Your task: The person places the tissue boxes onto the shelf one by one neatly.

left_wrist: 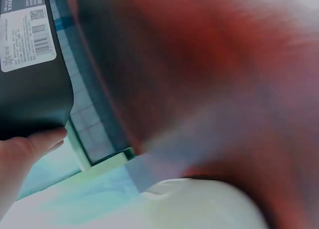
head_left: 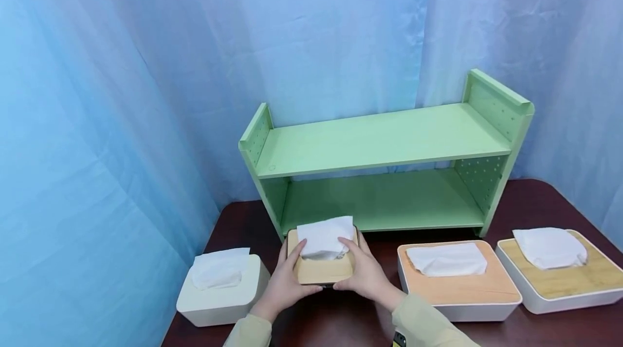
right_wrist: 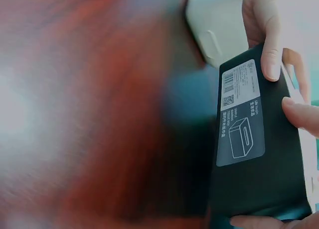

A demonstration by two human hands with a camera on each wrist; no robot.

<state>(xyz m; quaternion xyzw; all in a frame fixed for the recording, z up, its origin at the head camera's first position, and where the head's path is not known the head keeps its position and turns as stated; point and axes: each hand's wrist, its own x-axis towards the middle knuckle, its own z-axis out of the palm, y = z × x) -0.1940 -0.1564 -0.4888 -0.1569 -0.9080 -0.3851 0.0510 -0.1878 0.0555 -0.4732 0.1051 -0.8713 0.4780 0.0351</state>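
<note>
A black tissue box (head_left: 325, 271) with a pale wood lid is held between both hands in the middle of the head view, a white tissue sticking out of its top. My left hand (head_left: 286, 285) grips its left side and my right hand (head_left: 366, 274) its right side, thumbs over the lid. The right wrist view shows the box's black underside (right_wrist: 259, 184) with a printed label (right_wrist: 240, 114), raised over the table. In the left wrist view, fingers (left_wrist: 47, 139) press at the edge of the same black box (left_wrist: 35, 99).
A green two-tier shelf (head_left: 384, 139) stands behind the hands. To the left is a white tissue box (head_left: 216, 297). At the right sit two white boxes, one with an orange-toned wood lid (head_left: 462, 290), the other with a yellowish wood lid (head_left: 559, 283). All rest on a dark red-brown table (head_left: 331, 325).
</note>
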